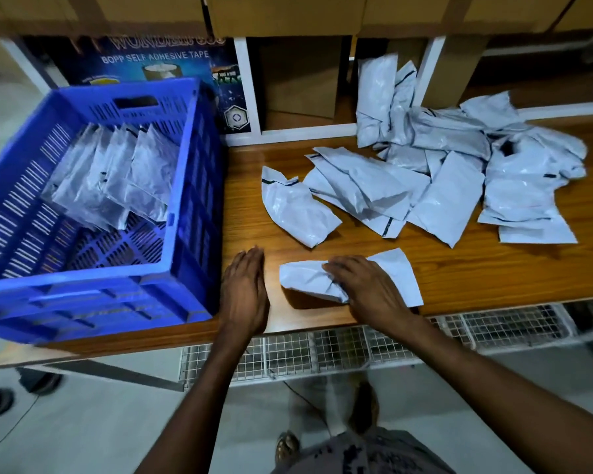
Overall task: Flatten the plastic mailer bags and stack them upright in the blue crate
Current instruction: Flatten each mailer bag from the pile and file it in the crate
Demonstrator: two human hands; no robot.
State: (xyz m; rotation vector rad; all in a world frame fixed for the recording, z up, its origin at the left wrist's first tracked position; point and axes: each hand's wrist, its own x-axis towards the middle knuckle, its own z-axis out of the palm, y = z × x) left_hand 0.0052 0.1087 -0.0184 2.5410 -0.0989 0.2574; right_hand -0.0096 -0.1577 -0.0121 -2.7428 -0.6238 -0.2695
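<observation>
Presses the right hand [367, 285], fingers spread and gripping nothing, onto a crumpled mailer bag [396, 270] at the near edge of the desk [476, 268], probably to squeeze out air and smooth the creases. Rests the left hand [245, 292] flat and empty on the wood between that bag and the blue crate [189, 200], seemingly ready to help with the smoothing. Inside the crate, stood on edge and leaning toward its far side: several flattened bags [117, 176], packed that way to save room. Farther back on the desk, well apart from both hands: a loose heap of bags [459, 165] not yet flattened.

L hand [245, 289] flat, R hand [367, 289] palm-down
</observation>
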